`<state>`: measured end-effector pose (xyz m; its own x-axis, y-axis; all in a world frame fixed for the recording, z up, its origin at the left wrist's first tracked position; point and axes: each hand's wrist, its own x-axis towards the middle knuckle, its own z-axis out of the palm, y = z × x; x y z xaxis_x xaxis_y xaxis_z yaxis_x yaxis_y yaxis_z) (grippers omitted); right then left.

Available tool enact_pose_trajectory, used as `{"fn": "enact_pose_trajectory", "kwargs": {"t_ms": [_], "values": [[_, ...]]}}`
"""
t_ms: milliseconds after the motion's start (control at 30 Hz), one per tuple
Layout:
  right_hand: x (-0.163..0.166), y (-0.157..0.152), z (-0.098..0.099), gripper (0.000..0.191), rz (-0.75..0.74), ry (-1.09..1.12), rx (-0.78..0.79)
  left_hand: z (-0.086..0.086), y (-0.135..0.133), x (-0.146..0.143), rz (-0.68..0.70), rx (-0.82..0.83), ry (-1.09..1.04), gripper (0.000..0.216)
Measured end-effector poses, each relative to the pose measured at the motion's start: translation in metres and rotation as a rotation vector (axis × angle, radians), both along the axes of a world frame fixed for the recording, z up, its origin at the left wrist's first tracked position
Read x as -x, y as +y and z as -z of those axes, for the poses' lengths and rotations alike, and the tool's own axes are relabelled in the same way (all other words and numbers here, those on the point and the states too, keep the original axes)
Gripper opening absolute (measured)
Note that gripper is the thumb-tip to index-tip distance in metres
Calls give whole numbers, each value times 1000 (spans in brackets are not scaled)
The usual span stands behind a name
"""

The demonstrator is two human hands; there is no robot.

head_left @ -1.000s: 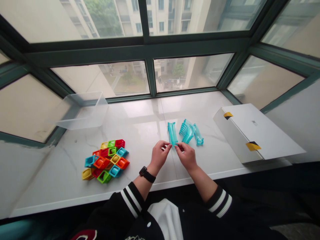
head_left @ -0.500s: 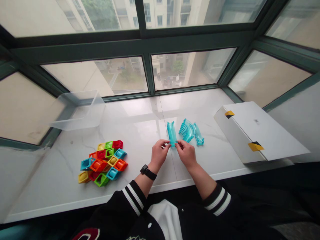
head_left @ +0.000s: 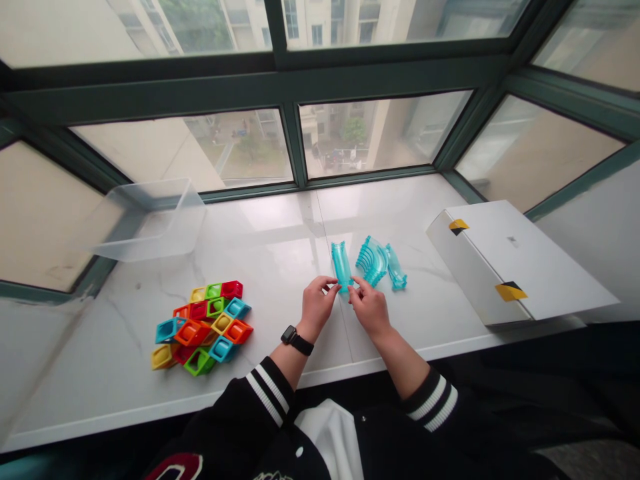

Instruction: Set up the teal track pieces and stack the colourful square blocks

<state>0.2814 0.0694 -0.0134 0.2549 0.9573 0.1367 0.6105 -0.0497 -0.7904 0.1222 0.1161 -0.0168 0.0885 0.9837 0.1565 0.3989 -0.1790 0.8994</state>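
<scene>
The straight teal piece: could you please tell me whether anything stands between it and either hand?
Nothing visible does: left hand and right hand touch the near end of the straight teal piece; other teal pieces lie to its right.

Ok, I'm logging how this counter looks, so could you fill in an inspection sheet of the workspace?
Surface: pale marbled counter with a seam.
Job's things: straight turquoise piece in hand; curved turquoise piece and slim turquoise piece to its right.
Clutter: colored block pile left, clear plastic box behind it, white box with yellow-black tape right.
Hands: left hand and right hand pinch the straight turquoise piece's near end.
Cables: nothing seen.
Surroundings: window frame behind, building outside.
</scene>
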Motion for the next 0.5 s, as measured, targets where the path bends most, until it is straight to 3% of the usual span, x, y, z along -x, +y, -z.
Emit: {"fn": "enact_pose_trajectory", "kwargs": {"t_ms": [500], "values": [[-2,-5,9,48,-25,-1,22,4,-1,-2,25,13,24,9]]}}
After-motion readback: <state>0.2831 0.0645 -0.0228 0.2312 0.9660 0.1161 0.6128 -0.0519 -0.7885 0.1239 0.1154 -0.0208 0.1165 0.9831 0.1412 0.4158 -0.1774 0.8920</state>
